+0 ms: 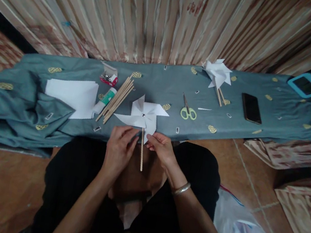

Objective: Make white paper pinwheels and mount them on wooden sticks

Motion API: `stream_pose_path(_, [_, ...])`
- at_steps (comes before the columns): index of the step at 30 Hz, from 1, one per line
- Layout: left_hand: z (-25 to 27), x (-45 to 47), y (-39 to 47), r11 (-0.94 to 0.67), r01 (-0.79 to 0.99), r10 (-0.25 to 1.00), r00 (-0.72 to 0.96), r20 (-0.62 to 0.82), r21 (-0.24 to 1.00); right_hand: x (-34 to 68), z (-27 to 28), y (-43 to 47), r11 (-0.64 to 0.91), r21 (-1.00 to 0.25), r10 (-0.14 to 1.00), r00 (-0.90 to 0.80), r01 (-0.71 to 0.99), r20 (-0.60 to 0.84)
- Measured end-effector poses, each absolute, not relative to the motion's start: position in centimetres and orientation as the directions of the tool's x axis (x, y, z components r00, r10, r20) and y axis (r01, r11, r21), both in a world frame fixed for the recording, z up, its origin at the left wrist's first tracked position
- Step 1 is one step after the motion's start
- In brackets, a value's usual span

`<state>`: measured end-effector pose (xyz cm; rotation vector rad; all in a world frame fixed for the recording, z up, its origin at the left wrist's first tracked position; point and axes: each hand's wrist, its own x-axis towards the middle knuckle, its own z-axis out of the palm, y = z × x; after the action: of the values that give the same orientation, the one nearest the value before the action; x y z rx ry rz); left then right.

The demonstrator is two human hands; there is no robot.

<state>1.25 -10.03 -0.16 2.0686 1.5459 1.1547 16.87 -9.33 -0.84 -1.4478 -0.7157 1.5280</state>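
Note:
A white paper pinwheel (144,116) with a shiny pin at its centre lies at the table's front edge. Its wooden stick (142,152) points down over the edge toward my lap. My right hand (160,145) pinches the lowest blade between thumb and fingers. Just left of the stick, my left hand (120,144) has loosely curled fingers, with the thumb apart from them and nothing visible in its grasp. Whether its fingertips touch the pinwheel I cannot tell.
On the cloth-covered table (161,81) lie white paper sheets (71,95), a glue stick (106,100), several wooden sticks (119,98), a red box of pins (109,78), scissors (188,110), finished-looking pinwheels (217,73), a phone (251,108) and a blue-framed device (307,85).

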Motion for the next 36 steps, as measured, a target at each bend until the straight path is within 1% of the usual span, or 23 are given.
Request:
stream_pose_path(2, [0.1, 1.6, -8.6, -0.447, 0.729, 0.862, 0.196, 0.467, 0.519, 16.8, -0.9, -9.3, -0.436, -0.876, 0.885, 0.081, -0.205, -0.459])
stream_pose_path(4, [-0.1, 1.9, -7.4, -0.468, 0.764, 0.849, 0.249, 0.466, 0.444, 16.8, -1.0, -9.3, -0.436, -0.876, 0.883, 0.091, -0.205, -0.461])
stream_pose_path(11, [-1.2, 1.9, -6.0, -0.466, 0.817, 0.848, 0.305, 0.433, 0.338, 16.9, -1.3, -9.2, -0.405, -0.897, 0.903, 0.075, -0.175, -0.423])
stream_pose_path(14, [-1.5, 1.8, -6.0, -0.466, 0.816, 0.849, 0.304, 0.432, 0.341, 16.9, -1.2, -9.1, -0.406, -0.896, 0.904, 0.067, -0.180, -0.423])
stream_pose_path(20, [-1.7, 1.9, -6.0, -0.443, 0.802, 0.870, 0.277, 0.408, 0.401, 16.9, -0.8, -9.1, -0.427, -0.882, 0.893, 0.063, -0.199, -0.446])
stream_pose_path(25, [-1.8, 2.0, -6.0, -0.433, 0.808, 0.869, 0.256, 0.423, 0.399, 16.9, -0.3, -9.2, -0.463, -0.834, 0.867, 0.040, -0.299, -0.496])
stream_pose_path(30, [-1.9, 2.0, -6.0, -0.429, 0.801, 0.877, 0.257, 0.407, 0.417, 16.9, -0.2, -9.1, -0.504, -0.773, 0.838, 0.000, -0.386, -0.546])
stream_pose_path(33, [-1.9, 2.0, -5.9, -0.424, 0.798, 0.879, 0.250, 0.406, 0.428, 16.8, -0.2, -9.1, -0.515, -0.758, 0.831, -0.017, -0.400, -0.555])
stream_pose_path(36, [-1.9, 2.1, -6.0, -0.420, 0.795, 0.880, 0.239, 0.410, 0.437, 16.6, -0.3, -9.1, -0.514, -0.769, 0.837, -0.028, -0.380, -0.546])
